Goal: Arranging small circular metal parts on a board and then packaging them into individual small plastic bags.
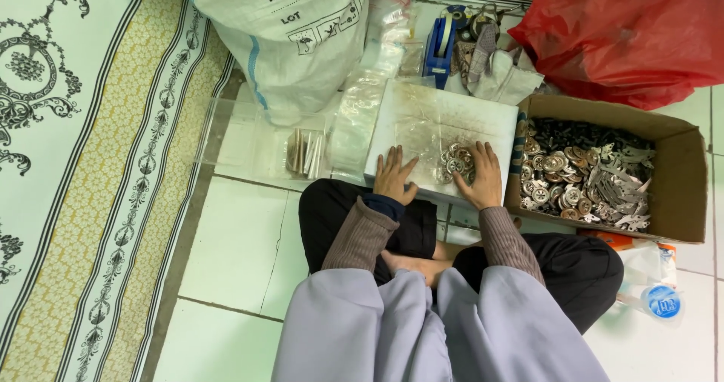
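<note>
Seen from above, a person sits cross-legged on a white tiled floor [234, 246], both hands resting on a white board [422, 118] that lies flat across the knees at the centre of the frame. The board serves as a small counter.

A small heap of round silver metal discs [455, 163] sits on the board's near edge, just right of centre. The right hand [483, 177] lies immediately to the right of the heap, fingers spread and flat, its fingertips touching the discs on that side. The left hand [394, 175] lies to the left of the heap, near it but apart, also flat with fingers spread and holding nothing. So the heap lies between the two hands, closer to the right one. The heap is roughly round, with no clear long axis.

To the right of the board, touching its edge, an open cardboard box [679, 178] holds many more silver discs and flat metal pieces. At the upper right lies a red plastic bag [626, 27]; at the upper centre a large white woven sack [294, 35] and a blue tape dispenser [439, 46]. Clear plastic bags [362, 118] lie to the left of the board. A patterned mat [75, 163] fills the left side of the frame
</note>
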